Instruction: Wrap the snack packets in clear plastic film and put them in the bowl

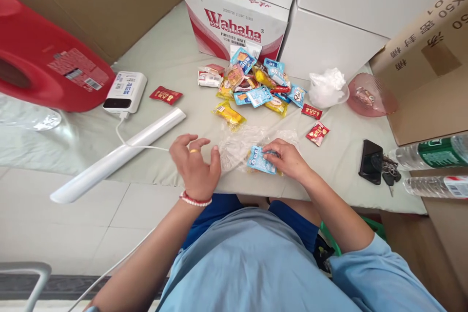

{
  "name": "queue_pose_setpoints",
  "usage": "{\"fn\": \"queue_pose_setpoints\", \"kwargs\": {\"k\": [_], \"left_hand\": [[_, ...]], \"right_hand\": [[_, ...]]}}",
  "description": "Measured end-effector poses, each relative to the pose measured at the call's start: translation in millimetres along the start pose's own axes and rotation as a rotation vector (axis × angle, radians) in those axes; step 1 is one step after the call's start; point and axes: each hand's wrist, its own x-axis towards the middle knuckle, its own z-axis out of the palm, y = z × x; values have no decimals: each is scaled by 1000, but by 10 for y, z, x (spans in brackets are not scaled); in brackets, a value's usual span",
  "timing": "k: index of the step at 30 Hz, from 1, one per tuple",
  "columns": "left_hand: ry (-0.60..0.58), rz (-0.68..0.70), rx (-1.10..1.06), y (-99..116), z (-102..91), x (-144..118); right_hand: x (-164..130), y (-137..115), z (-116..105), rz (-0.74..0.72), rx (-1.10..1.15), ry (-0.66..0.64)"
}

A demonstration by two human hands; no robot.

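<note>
A clear plastic bag (237,146) lies on the table's near edge with a few snack packets inside. My right hand (287,158) presses a light blue snack packet (260,161) at the bag's mouth. My left hand (193,165), with a ring and a red bead bracelet, rests beside the bag with fingers spread, its thumb touching the bag's left edge. A pile of snack packets (258,85) in blue, yellow and red lies further back. One yellow packet (228,114) lies apart in front of the pile.
A Wahaha water carton (234,19) and white boxes stand at the back. At left are a red tub (44,58), a white power bank (125,91) with cable and a white tube (120,153). At right lie a pink bowl (369,95), phone and keys (376,163), bottles (431,153).
</note>
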Motion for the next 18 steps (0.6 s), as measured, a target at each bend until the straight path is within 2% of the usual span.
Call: {"fn": "queue_pose_setpoints", "kwargs": {"k": [1, 2, 4, 6, 9, 13, 18], "left_hand": [[24, 64, 14, 83, -72, -64], [-8, 163, 9, 172, -128, -125], [-219, 413, -41, 348, -163, -219], [-435, 551, -52, 494, -95, -249], [-596, 561, 19, 616, 85, -196], [-676, 597, 43, 654, 182, -148], [-667, 621, 49, 679, 162, -216]], "right_hand": [[-2, -6, 1, 0, 13, 2], [0, -11, 0, -3, 27, 5], [14, -15, -6, -15, 59, 6], [34, -8, -27, -30, 88, -11], [71, 27, -99, -46, 109, -75], [175, 86, -237, -10, 62, -161], [485, 117, -287, -85, -235, 6]]}}
